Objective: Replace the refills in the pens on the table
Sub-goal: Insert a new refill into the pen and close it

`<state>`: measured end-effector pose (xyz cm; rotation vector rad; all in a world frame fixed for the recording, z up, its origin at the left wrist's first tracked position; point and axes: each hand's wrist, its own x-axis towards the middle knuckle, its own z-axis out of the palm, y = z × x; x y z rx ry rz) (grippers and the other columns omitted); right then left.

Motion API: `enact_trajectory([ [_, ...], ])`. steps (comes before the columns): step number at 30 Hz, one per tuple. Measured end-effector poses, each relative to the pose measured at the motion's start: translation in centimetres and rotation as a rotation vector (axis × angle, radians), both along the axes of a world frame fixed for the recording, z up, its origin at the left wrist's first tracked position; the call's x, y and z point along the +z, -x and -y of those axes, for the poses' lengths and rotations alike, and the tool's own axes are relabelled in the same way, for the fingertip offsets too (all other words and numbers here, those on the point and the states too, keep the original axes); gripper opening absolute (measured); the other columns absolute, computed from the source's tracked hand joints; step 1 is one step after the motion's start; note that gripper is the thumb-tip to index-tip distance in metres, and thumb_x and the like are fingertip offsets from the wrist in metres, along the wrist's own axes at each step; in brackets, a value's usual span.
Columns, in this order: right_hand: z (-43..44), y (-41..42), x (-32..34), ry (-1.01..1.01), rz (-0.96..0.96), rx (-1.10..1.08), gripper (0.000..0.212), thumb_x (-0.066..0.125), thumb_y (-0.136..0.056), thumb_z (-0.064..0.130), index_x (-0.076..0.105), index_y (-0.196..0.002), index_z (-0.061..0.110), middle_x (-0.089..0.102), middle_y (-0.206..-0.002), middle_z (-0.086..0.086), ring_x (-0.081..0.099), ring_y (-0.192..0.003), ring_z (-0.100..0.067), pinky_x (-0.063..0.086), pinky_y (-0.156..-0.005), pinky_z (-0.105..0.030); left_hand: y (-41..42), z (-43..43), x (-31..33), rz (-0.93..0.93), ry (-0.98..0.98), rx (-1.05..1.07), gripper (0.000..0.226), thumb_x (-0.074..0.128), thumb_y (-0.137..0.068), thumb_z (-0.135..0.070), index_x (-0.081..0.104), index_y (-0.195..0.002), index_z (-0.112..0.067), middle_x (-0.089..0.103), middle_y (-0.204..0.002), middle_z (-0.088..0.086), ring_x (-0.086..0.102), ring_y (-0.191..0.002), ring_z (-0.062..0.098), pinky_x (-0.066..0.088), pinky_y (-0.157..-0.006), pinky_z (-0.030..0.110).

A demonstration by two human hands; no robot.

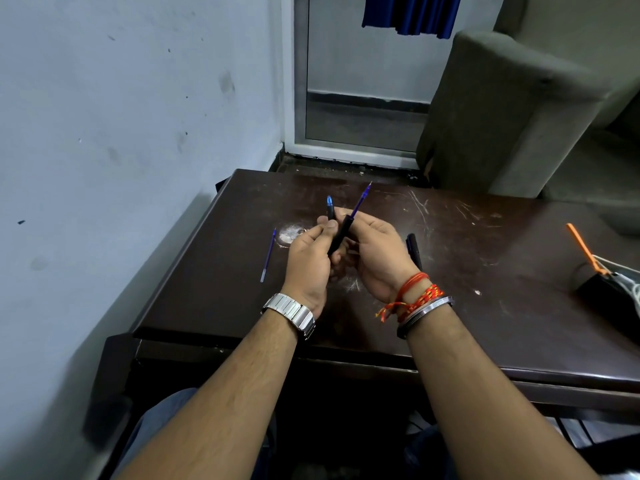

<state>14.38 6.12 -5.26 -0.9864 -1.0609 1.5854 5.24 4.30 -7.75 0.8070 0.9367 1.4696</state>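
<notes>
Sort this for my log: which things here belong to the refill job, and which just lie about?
Job: barrel with refill sticking out, cap piece, loose refill, second pen.
Lying about: orange tool, black box, chair, curtain.

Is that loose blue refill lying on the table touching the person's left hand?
Apart. The head view shows the loose refill flat on the table, with bare tabletop between it and the left hand.

Open tabletop (pixel 485 271) right of the right hand (pixel 377 258), one pen (pixel 414 249) lying just beside it; a loose refill (pixel 268 255) lies left of the left hand (pixel 310 261).
</notes>
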Motion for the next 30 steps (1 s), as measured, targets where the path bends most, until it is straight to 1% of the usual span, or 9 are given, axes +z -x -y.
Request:
enact_trajectory([
  [3,-0.1,-0.2,0.1,0.006,0.014,0.015,0.018,0.058,-0.098,0.019,0.072,-0.1,0.009,0.073,-0.093,-0.014,0.054,-0.039,-0.012,0.046,-0.039,-0.023,0.1,0.1,0.1,-0.012,0.009,-0.026,0.039,0.048,-0.1,-0.024,0.069,-0.066,-0.024,0.041,-0.043,-0.008,0.034,-0.037,0.005,0.026,-0.038,0.017],
  [6,0.0,-0.1,0.0,0.0,0.029,0.004,0.018,0.059,-0.097,0.019,0.074,-0.094,0.011,0.071,-0.086,-0.012,0.052,-0.037,-0.012,0.044,-0.037,-0.021,-0.1,0.3,0.0,-0.029,0.018,-0.036,0.039,0.049,-0.099,-0.025,0.07,-0.066,-0.025,0.041,-0.045,-0.007,0.034,-0.039,0.006,0.026,-0.039,0.018],
  [9,-0.3,-0.3,0.2,-0.054,-0.013,-0.132,0.012,0.062,-0.095,0.017,0.074,-0.094,0.014,0.066,-0.072,0.0,0.049,-0.041,-0.009,0.04,-0.038,-0.02,0.1,0.3,0.1,-0.063,0.02,-0.024,0.036,0.049,-0.099,-0.034,0.073,-0.075,-0.025,0.043,-0.043,-0.009,0.033,-0.037,0.005,0.021,-0.039,0.019],
  [11,-0.7,-0.8,0.5,-0.137,0.004,-0.273,0.012,0.063,-0.095,0.016,0.074,-0.098,0.013,0.063,-0.071,0.006,0.045,-0.052,-0.004,0.041,-0.048,-0.019,0.3,0.2,0.0,-0.073,0.017,-0.012,0.035,0.047,-0.099,-0.041,0.073,-0.085,-0.02,0.04,-0.043,-0.009,0.031,-0.036,0.004,0.019,-0.04,0.02],
  [14,-0.9,-1.6,1.3,-0.242,-0.081,-0.384,0.012,0.063,-0.096,0.013,0.072,-0.097,0.006,0.058,-0.075,-0.001,0.053,-0.064,-0.006,0.053,-0.061,-0.021,0.4,0.2,-0.1,-0.087,0.029,0.023,0.042,0.052,-0.095,-0.048,0.069,-0.066,-0.023,0.039,-0.043,-0.008,0.031,-0.035,0.005,0.021,-0.039,0.019],
  [17,-0.8,-1.9,2.1,-0.324,-0.138,-0.455,0.01,0.064,-0.095,0.013,0.071,-0.094,0.005,0.06,-0.076,-0.002,0.06,-0.069,-0.008,0.058,-0.069,-0.025,0.3,0.2,-0.2,-0.096,0.059,0.064,0.048,0.055,-0.093,-0.05,0.064,-0.053,-0.025,0.042,-0.041,-0.011,0.034,-0.034,0.004,0.026,-0.037,0.018],
  [22,-0.7,-1.7,2.8,-0.43,-0.117,-0.515,0.009,0.066,-0.093,0.011,0.072,-0.1,0.008,0.07,-0.073,0.007,0.063,-0.07,-0.006,0.059,-0.071,-0.027,0.4,0.1,-0.3,-0.098,0.066,0.089,0.049,0.054,-0.094,-0.047,0.063,-0.052,-0.023,0.041,-0.041,-0.01,0.034,-0.034,0.003,0.028,-0.037,0.018],
  [25,-0.6,-1.6,2.9,-0.45,-0.052,-0.522,0.017,0.067,-0.093,0.012,0.072,-0.107,0.003,0.072,-0.074,0.008,0.064,-0.071,-0.006,0.058,-0.073,-0.027,0.4,0.2,-0.2,-0.111,0.073,0.089,0.046,0.055,-0.094,-0.047,0.063,-0.056,-0.023,0.044,-0.041,-0.011,0.035,-0.035,0.003,0.031,-0.039,0.02],
  [30,-0.4,-1.6,2.9,-0.45,0.028,-0.49,0.021,0.066,-0.094,0.014,0.071,-0.112,0.005,0.074,-0.081,0.008,0.065,-0.075,-0.002,0.058,-0.072,-0.024,0.2,0.4,-0.1,-0.126,0.073,0.098,0.041,0.056,-0.094,-0.044,0.064,-0.06,-0.023,0.049,-0.042,-0.012,0.039,-0.037,0.002,0.034,-0.04,0.021],
])
